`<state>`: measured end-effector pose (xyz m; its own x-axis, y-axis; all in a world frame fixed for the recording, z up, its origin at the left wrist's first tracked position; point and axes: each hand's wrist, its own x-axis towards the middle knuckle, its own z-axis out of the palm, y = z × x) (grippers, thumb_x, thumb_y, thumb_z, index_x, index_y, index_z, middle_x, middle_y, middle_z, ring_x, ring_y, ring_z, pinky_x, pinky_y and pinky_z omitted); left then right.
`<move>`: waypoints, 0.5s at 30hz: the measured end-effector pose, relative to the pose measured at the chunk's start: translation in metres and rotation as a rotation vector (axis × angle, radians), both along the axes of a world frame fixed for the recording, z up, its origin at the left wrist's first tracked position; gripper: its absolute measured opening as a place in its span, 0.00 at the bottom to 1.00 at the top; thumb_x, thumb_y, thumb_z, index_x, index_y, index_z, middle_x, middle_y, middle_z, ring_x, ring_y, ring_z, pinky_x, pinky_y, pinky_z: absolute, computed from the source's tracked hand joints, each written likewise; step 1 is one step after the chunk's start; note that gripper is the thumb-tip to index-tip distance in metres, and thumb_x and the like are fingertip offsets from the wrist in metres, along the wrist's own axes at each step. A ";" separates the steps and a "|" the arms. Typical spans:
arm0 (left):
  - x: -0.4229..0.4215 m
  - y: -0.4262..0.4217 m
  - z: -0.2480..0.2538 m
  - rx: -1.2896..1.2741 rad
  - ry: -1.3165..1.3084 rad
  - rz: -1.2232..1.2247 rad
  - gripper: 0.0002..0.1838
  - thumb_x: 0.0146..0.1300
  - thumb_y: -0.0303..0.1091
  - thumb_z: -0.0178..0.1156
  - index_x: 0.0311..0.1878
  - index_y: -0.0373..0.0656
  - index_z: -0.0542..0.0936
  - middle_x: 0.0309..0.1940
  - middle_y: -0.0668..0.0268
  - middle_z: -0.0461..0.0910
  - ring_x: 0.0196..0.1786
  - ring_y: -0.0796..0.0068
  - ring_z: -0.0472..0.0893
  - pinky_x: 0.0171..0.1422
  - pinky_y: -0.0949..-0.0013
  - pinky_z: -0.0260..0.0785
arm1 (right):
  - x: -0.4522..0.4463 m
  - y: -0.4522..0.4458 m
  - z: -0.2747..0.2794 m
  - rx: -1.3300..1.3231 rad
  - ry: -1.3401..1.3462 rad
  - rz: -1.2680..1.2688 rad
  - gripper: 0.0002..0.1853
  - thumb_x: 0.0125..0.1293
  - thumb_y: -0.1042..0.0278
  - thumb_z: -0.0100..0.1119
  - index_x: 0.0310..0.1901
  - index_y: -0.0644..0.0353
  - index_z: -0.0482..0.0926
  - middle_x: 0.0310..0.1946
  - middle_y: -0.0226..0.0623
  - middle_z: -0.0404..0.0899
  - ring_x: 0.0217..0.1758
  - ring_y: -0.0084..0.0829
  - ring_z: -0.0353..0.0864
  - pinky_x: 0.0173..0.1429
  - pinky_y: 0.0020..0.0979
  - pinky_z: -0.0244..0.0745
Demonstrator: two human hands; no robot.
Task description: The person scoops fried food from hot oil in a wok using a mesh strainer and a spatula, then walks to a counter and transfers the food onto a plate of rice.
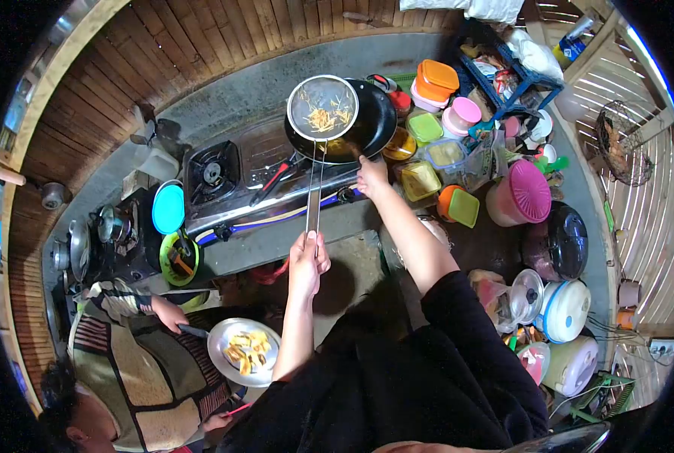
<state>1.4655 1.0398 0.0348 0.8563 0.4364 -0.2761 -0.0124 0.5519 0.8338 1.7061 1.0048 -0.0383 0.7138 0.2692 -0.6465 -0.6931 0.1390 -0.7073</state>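
My left hand (pixel 308 260) is closed around the long metal handle of a mesh strainer (pixel 303 97). Thin golden fried strips (pixel 323 119) lie in its mesh. The strainer is over the left part of a black wok (pixel 374 121), which has some yellowish oil at its lower side. At the wok's near rim, my right hand (pixel 371 177) is closed on a brown handle (pixel 353 150); whether it belongs to a utensil or to the wok I cannot tell. The wok is on the right side of a gas stove (pixel 257 170).
A bare burner (pixel 213 174) and red-black tongs (pixel 272 181) are left of the wok. Several plastic tubs (pixel 420 181) crowd the right. At lower left, another person's hand (pixel 169 313) holds a pan (pixel 220 341) with yellow-brown food pieces. A green basin (pixel 177 260) stands nearby.
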 end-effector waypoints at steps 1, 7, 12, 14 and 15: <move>0.003 0.001 0.000 0.004 -0.001 0.010 0.13 0.69 0.42 0.43 0.30 0.46 0.67 0.12 0.78 0.56 0.13 0.86 0.54 0.17 0.79 0.46 | 0.002 0.002 0.006 -0.088 -0.117 -0.029 0.17 0.65 0.57 0.50 0.24 0.56 0.59 0.09 0.27 0.54 0.06 0.21 0.49 0.09 0.25 0.42; 0.023 0.003 -0.005 0.008 0.029 0.029 0.14 0.69 0.44 0.44 0.30 0.47 0.67 0.12 0.78 0.56 0.13 0.86 0.55 0.17 0.78 0.47 | 0.022 -0.024 0.034 -0.162 -0.022 0.372 0.15 0.65 0.54 0.45 0.26 0.54 0.62 0.11 0.26 0.54 0.08 0.21 0.47 0.12 0.26 0.43; 0.036 0.001 -0.004 -0.033 0.015 0.051 0.14 0.69 0.43 0.44 0.29 0.47 0.67 0.12 0.77 0.57 0.13 0.86 0.55 0.17 0.79 0.49 | 0.024 -0.027 0.046 -0.289 -0.144 0.554 0.10 0.62 0.58 0.41 0.30 0.55 0.64 0.12 0.27 0.56 0.08 0.20 0.49 0.12 0.27 0.44; 0.039 0.002 -0.004 -0.044 0.017 0.056 0.14 0.69 0.43 0.44 0.29 0.47 0.67 0.12 0.77 0.57 0.13 0.86 0.55 0.17 0.79 0.49 | 0.020 -0.025 0.051 -0.392 -0.206 0.518 0.10 0.60 0.59 0.41 0.31 0.55 0.64 0.12 0.27 0.59 0.08 0.19 0.52 0.12 0.27 0.45; 0.041 0.003 -0.006 -0.051 0.018 0.056 0.14 0.69 0.43 0.44 0.29 0.47 0.67 0.12 0.77 0.57 0.13 0.86 0.55 0.17 0.79 0.49 | 0.019 -0.025 0.052 -0.396 -0.207 0.519 0.10 0.60 0.59 0.41 0.31 0.55 0.64 0.12 0.27 0.59 0.08 0.19 0.52 0.12 0.27 0.45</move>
